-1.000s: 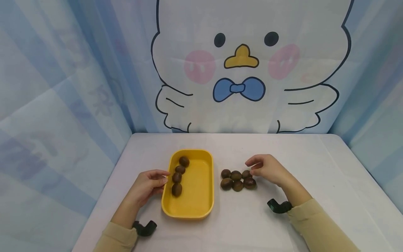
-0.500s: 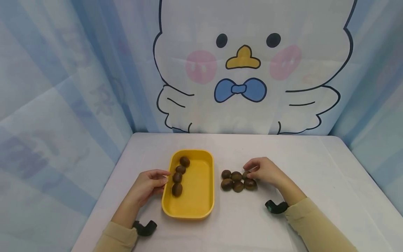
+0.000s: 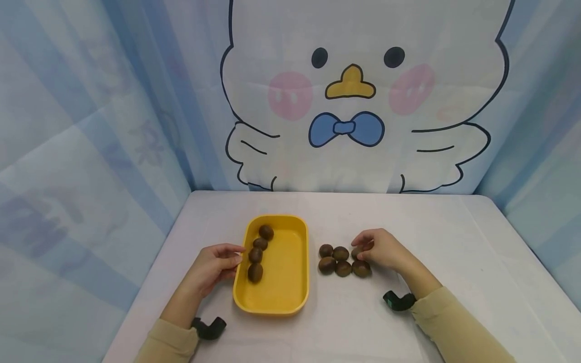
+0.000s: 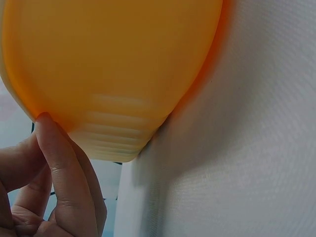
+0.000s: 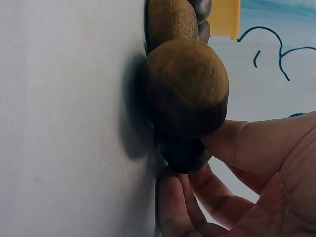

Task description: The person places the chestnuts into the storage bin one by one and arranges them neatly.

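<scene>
A yellow tray (image 3: 283, 267) stands left of centre on the table, with several brown chestnuts (image 3: 255, 273) in a line along its left side. My left hand (image 3: 213, 267) pinches the tray's left rim; the left wrist view shows the fingertips at the tray wall (image 4: 123, 59). Right of the tray, several more chestnuts (image 3: 327, 265) lie in two short rows. At the far right end of the back row, my right hand (image 3: 381, 248) has thumb and fingers around a chestnut (image 5: 185, 157), partly hidden. A larger chestnut (image 5: 187, 89) sits in front of it in the right wrist view.
The white-covered table (image 3: 436, 222) ends at a curtain (image 3: 290, 161) printed with a cartoon bird. Blue curtains (image 3: 91, 151) also hang at both sides. A dark band with a small camera (image 3: 210, 328) is on each wrist.
My right hand has come down and slightly left onto the rear right chestnut, and its fingers have closed around it. The left hand and the tray stay in place.
</scene>
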A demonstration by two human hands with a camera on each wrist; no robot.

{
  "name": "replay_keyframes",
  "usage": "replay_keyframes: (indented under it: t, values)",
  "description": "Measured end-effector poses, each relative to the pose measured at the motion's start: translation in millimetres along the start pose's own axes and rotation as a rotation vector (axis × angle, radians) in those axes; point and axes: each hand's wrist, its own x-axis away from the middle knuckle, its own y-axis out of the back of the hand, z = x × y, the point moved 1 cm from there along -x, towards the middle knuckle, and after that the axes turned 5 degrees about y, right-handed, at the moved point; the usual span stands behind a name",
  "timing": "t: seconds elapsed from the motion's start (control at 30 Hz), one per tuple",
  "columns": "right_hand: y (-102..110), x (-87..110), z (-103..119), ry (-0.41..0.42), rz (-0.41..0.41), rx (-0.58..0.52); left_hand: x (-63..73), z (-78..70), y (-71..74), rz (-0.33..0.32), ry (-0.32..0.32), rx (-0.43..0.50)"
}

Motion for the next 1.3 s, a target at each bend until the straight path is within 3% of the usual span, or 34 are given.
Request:
replay_keyframes:
  t: [0.17, 0.4, 0.67, 0.97, 1.3]
  values:
    - [3.7, 1.6, -3.3, -0.023, -0.008, 0.007, -0.2, 0.8, 0.4, 0.009, -0.004, 0.001]
    - [5.2, 2.3, -6.0, -0.062, -0.012, -0.062, -0.7, 0.3, 0.7, 0.0, 0.006, 0.001]
    - [7.3, -0.1, -2.6, -0.042, -0.027, -0.097, -0.6, 0.5, 0.8, 0.009, 0.0, -0.002]
    - [8.6, -4.1, 12.1, -0.012, -0.023, -0.088, -0.8, 0.8, -0.5, -0.002, 0.003, 0.003]
    - [0.6, -10.3, 43.1, 0.039, -0.01, -0.098, -2.3, 0.2, -1.7, -0.028, 0.018, 0.003]
